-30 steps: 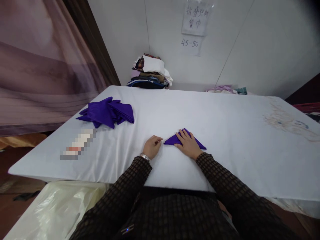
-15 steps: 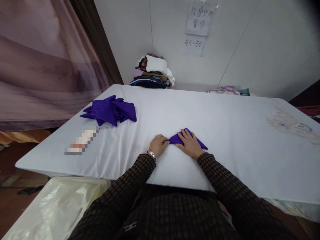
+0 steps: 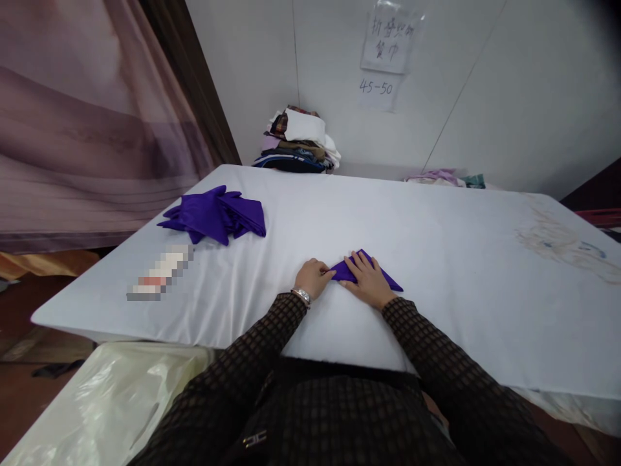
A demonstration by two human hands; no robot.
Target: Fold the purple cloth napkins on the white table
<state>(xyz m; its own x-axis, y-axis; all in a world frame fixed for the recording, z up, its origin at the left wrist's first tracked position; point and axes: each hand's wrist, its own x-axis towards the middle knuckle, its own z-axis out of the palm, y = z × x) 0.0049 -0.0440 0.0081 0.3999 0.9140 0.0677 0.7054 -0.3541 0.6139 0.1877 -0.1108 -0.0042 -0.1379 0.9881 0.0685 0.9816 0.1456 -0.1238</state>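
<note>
A purple cloth napkin point(image 3: 383, 273), folded into a flat triangle, lies on the white-covered table point(image 3: 310, 207) near its front edge. With thumb and fingers together, my left hand point(image 3: 314, 278) pinches the napkin's left corner. My right hand point(image 3: 367, 279) rests flat on the middle of the napkin, fingers spread, pressing it to the table. The top point and the right corner stick out past that hand, which hides part of the cloth. Farther left on the table is a heap of purple napkins point(image 3: 208, 213).
A blurred-out flat object point(image 3: 162, 272) lies at the left of the table. Behind the table stand a stack of folded clothes point(image 3: 301, 139) and more cloth point(image 3: 439, 176) by the wall. A plastic-covered surface point(image 3: 111, 395) adjoins the front left. Curtains point(image 3: 121, 129) hang on the left.
My left hand has shifted slightly to the right with the napkin's left corner in its pinch. The right hand stays flat on the napkin.
</note>
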